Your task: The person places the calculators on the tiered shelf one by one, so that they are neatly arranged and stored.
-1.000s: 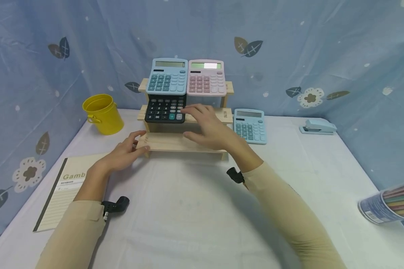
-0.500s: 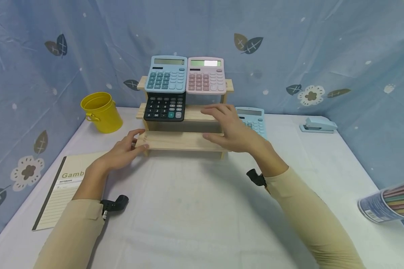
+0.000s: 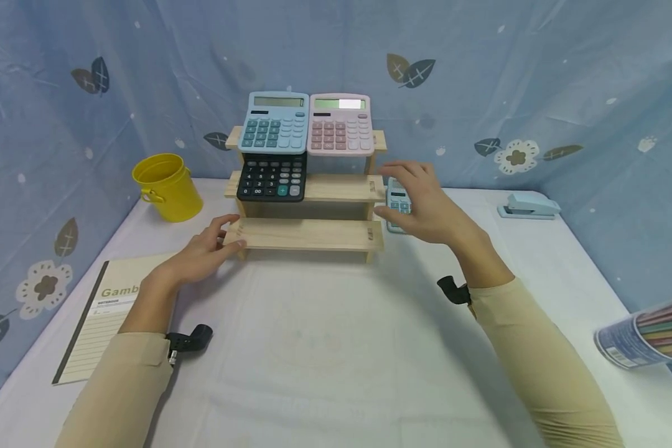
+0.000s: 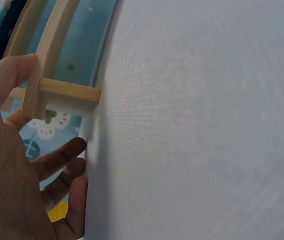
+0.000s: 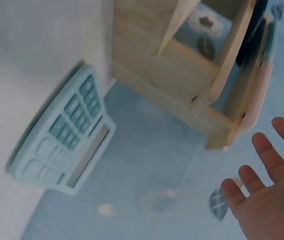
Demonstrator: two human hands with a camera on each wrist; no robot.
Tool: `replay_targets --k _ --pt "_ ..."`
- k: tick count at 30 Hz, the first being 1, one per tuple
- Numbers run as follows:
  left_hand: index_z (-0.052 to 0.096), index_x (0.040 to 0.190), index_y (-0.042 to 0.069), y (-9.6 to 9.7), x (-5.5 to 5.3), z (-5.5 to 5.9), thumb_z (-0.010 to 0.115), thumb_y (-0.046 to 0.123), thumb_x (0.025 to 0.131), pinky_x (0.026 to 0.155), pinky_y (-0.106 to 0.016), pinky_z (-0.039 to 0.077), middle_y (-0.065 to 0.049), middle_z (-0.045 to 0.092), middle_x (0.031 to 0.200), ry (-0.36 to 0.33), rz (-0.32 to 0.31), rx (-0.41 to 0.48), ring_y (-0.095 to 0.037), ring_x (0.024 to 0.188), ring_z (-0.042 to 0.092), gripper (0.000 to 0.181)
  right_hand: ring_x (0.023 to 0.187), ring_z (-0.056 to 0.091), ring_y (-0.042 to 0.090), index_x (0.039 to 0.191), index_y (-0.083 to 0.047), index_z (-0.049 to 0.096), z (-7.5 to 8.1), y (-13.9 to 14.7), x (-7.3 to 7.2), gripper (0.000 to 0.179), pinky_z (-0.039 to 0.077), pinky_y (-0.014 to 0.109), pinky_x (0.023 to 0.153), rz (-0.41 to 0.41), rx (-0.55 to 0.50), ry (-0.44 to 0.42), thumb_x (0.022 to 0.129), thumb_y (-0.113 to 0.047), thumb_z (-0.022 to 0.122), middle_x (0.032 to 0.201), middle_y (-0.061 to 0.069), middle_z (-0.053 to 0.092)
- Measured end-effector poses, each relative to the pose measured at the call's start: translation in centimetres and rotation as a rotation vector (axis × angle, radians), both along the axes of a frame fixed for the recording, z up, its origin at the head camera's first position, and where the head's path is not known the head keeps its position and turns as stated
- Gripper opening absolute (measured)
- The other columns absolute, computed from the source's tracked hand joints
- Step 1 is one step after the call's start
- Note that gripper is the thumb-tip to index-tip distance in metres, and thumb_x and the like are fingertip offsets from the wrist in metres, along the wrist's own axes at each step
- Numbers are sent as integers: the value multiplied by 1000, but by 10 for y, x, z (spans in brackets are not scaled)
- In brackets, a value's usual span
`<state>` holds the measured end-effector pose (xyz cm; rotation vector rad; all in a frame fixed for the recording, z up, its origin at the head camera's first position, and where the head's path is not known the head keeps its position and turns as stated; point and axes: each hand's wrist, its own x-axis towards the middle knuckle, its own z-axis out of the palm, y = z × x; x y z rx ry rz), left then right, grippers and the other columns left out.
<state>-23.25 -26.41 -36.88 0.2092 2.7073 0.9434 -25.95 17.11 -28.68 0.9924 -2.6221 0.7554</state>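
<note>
A three-tier wooden shelf (image 3: 308, 235) stands at the back of the table. My left hand (image 3: 204, 252) pinches the left end of its lowest board between thumb and index finger; the other fingers hang free in the left wrist view. On the top tier lean a blue calculator (image 3: 274, 127) and a pink calculator (image 3: 340, 130), side by side. A black calculator (image 3: 271, 180) rests at the left of the middle tier. My right hand (image 3: 428, 205) hovers with fingers spread, holding nothing, in front of another blue calculator (image 5: 67, 135) that lies on the table and is partly hidden in the head view.
To the left are a yellow bucket (image 3: 170, 190) and a notebook (image 3: 112, 298) partly under the left forearm. A light blue stapler (image 3: 529, 206) sits at the back right. A can of coloured pencils (image 3: 630, 342) is at the right edge.
My right hand has moved right, from beside the black calculator to in front of the blue one on the table. My left hand has stayed on the shelf's end.
</note>
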Motion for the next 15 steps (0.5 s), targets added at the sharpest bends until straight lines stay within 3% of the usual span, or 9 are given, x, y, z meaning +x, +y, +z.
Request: replay_targets --k 15 --pt "8 165 26 -1 1 -1 45 60 104 112 -68 34 -30 34 156 17 -1 7 -47 138 40 79 142 31 42 149 -6 49 -16 29 -17 61 28 66 112 -74 -81 7 94 -19 74 154 19 43"
